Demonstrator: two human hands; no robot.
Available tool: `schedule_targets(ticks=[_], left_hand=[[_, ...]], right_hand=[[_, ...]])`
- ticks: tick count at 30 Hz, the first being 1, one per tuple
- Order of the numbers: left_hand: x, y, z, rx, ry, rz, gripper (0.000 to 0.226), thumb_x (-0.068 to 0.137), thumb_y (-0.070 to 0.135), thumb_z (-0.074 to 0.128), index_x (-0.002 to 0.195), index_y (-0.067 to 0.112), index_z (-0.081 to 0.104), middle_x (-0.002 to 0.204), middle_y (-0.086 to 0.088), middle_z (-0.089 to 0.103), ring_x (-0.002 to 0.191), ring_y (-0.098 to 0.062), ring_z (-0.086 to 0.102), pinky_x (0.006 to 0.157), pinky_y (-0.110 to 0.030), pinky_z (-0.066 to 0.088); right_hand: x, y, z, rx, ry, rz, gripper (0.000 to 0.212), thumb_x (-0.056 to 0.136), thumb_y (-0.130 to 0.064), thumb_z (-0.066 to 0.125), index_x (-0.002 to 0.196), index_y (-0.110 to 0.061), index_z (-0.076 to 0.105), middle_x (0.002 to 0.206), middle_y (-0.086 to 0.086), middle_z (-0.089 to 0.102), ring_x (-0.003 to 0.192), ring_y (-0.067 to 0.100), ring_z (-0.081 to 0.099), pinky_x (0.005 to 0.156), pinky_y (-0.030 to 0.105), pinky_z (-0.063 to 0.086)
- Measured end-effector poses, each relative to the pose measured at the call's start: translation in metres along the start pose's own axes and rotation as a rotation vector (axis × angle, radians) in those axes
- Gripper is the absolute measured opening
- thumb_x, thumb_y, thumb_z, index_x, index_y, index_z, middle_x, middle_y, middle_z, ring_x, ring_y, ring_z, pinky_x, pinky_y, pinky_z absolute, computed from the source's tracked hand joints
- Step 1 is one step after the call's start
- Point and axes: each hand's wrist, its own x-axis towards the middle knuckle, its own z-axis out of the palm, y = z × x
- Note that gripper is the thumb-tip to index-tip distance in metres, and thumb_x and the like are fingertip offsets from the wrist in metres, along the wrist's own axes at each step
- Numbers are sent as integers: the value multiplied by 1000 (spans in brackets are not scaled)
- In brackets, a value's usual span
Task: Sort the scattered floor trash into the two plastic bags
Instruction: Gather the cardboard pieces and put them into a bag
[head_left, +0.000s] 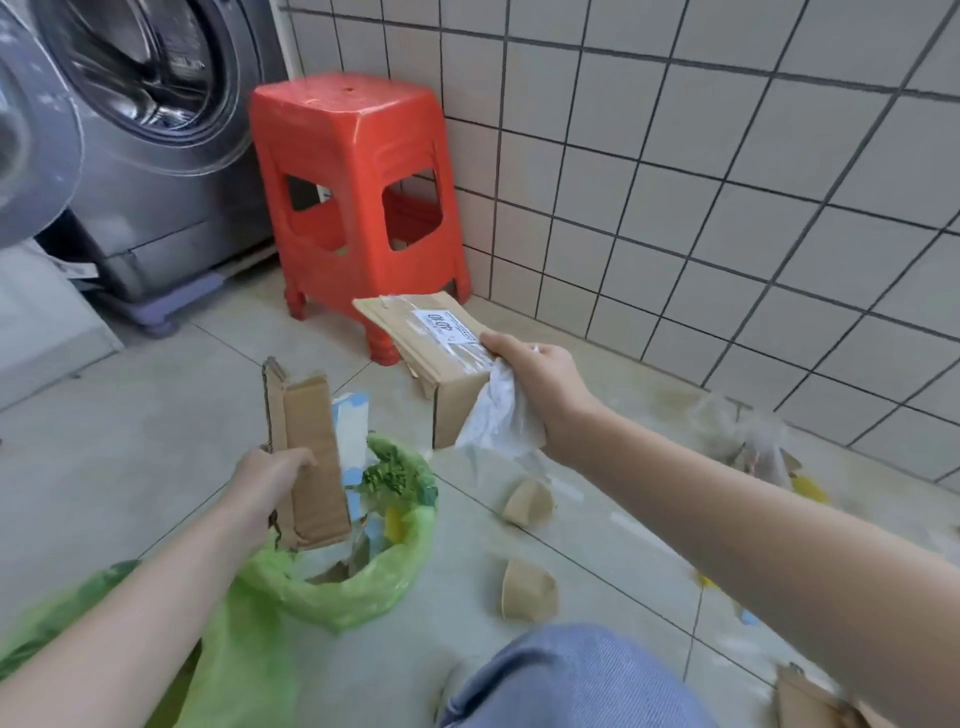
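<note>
Left hand (270, 475) is gripping a folded cardboard piece (311, 457), fingers (304, 458) curled round its edge, holding it upright over the open green bag (363, 587) directly below. Right hand (540, 384) is clutching a box (441, 353) together with a clear plastic wrapper (498, 421), which is hanging beneath the fingers. Two paper cups (527, 590) are lying on the floor (130, 415) below the right hand, a red stool (358, 202) standing beyond it
</note>
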Motion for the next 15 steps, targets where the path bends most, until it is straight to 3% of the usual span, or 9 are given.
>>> schedule_targets(ticks=[2,4,6,9,11,13,15], left_hand=[[-11,5,-12,25,53,-3,52,78,22,65,124,6,46,119,-15,56,105,-36,54,91,-47,46],[-5,2,-22,44,124,15,32,86,11,59,114,5,47,111,-15,56,97,-33,53,79,-40,44],[3,-4,-29,78,155,65,28,85,9,58,111,5,47,107,-14,59,92,-31,55,75,-38,46],[10,-15,-30,201,172,88,43,85,14,59,123,10,38,108,-13,59,94,-33,57,74,-40,48],[14,-25,-25,361,143,94,52,87,13,54,132,13,29,108,-14,57,92,-32,56,76,-40,47],[17,-33,-16,518,79,94,60,87,9,48,139,15,21,106,-13,55,91,-33,56,77,-39,47],[22,-40,-7,672,24,108,59,87,9,46,140,13,20,112,-16,56,99,-35,58,84,-42,48]], right_hand=[[11,5,23,106,-34,54,36,74,-35,76,93,-6,64,77,10,66,69,23,64,73,33,52],[21,12,43,179,-83,111,65,61,-41,80,110,-2,65,98,14,71,87,29,69,90,43,52],[29,24,59,213,-109,142,72,59,-42,80,116,-2,65,107,17,70,93,31,68,95,47,49],[38,54,78,101,-80,179,44,70,-37,77,97,-2,69,86,14,67,76,25,64,77,33,51],[41,76,87,-226,-64,131,27,79,-34,70,71,-10,60,66,8,56,60,18,52,55,22,41],[46,98,92,-608,-92,105,40,83,-37,65,59,-13,45,54,1,42,50,15,40,42,22,29],[52,116,93,-856,-101,108,49,86,-44,59,56,-13,35,55,0,37,51,17,38,41,24,25]])
